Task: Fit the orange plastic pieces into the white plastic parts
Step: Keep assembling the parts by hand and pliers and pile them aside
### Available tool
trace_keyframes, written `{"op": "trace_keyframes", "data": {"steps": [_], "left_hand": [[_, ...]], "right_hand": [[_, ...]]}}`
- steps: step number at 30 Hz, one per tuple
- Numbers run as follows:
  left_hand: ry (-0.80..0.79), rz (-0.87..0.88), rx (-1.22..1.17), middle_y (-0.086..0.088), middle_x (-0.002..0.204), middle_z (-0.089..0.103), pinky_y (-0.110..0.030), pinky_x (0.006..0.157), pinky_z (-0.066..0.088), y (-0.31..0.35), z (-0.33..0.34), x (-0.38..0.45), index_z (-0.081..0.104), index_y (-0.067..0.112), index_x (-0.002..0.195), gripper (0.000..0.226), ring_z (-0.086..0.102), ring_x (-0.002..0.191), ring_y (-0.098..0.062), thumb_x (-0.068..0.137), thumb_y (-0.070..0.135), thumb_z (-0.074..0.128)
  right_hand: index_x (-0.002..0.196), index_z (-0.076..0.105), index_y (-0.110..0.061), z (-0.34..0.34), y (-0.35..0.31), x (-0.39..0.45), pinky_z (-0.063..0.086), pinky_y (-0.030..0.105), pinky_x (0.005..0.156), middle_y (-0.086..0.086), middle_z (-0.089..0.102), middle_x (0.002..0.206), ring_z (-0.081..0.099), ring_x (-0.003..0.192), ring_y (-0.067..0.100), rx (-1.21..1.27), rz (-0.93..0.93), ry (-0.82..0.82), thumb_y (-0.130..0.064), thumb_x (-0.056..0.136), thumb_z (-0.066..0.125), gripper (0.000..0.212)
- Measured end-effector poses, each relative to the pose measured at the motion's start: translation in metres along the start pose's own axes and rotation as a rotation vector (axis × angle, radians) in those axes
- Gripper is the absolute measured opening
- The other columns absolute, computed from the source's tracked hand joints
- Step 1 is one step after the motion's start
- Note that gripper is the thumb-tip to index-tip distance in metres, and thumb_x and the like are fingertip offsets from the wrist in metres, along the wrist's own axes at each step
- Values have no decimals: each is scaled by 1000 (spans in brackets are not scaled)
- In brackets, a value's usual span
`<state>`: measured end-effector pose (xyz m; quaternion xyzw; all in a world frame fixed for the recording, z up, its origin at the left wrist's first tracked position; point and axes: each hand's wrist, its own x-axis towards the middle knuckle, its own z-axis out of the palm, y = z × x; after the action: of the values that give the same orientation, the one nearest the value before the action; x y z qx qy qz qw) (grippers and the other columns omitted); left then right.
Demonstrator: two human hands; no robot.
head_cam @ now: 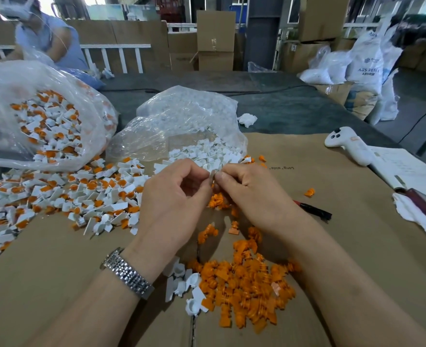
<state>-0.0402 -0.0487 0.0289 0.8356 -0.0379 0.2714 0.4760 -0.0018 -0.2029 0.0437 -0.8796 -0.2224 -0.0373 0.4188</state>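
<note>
At frame centre, left hand (174, 196) and right hand (247, 194) are together pinching a small white plastic part (212, 175); misaligned pressing risks it slipping.

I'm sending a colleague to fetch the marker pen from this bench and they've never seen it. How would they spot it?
Start at the brown cardboard sheet covering the table. Look just beyond the right hand, toward the notebook. The marker lies flat there, the only slim black stick among scattered orange pieces.
</note>
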Motion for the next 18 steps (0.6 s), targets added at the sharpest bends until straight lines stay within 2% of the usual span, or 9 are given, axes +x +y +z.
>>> {"op": "trace_keyframes", "data": {"steps": [3, 5, 7, 9, 13, 16, 18], "left_hand": [[-40, -125, -108, 9, 73, 74, -15, 65, 55, -1, -3, 4, 75, 23, 86, 10, 71, 72, -5, 90, 14, 77], [-67, -240, -292, 2, 74, 77, -15, 67, 57, 0, -6, 6, 77, 18, 89, 7, 75, 72, -11, 91, 11, 76], [-95, -358, -469, -9, 77, 78, -21, 69, 60, 0, -9, 8, 78, 12, 93, 6, 78, 76, -21, 91, 7, 74], [-120, -434, -565, -14, 80, 78, -23, 69, 61, -1, -10, 10, 78, 8, 95, 7, 78, 76, -25, 90, 5, 73], [-141, -468, -620, -15, 80, 77, -21, 65, 59, -3, -10, 13, 78, 7, 94, 8, 76, 73, -24, 91, 4, 72], [-138, -465, -608, -13, 78, 76, -20, 64, 58, -4, -11, 13, 81, 12, 88, 11, 75, 71, -22, 90, 5, 74], [-95, -423, -481, -7, 75, 76, -18, 63, 56, -6, -16, 13, 82, 18, 85, 13, 74, 69, -16, 90, 9, 75]], "right_hand": [[83, 66, -19, -7, 3, 1, 52, 38, 61, -2, 66, 68, 57, 56, 10, 91, 71, -56, -37, 107, 43, 37], [86, 68, -23, -13, 7, 1, 51, 30, 60, -6, 66, 69, 58, 55, 6, 116, 96, 7, -36, 107, 42, 36], [94, 68, -23, -15, 13, 3, 52, 32, 69, -7, 67, 78, 60, 67, 6, -24, 91, 76, -32, 106, 45, 27], [106, 66, -25, -14, 17, 5, 53, 37, 80, -8, 67, 95, 61, 87, 10, -246, 88, 76, -28, 104, 50, 16], [119, 65, -31, -8, 19, 4, 43, 34, 96, -8, 62, 119, 48, 118, 15, -489, 46, -16, -33, 99, 59, 21], [127, 62, -34, -3, 18, 4, 40, 39, 101, -8, 60, 126, 43, 123, 18, -609, 29, -102, -43, 97, 60, 31], [129, 58, -36, -2, 18, 4, 38, 41, 101, -9, 58, 127, 40, 124, 18, -677, 36, -152, -45, 96, 60, 34]]}}
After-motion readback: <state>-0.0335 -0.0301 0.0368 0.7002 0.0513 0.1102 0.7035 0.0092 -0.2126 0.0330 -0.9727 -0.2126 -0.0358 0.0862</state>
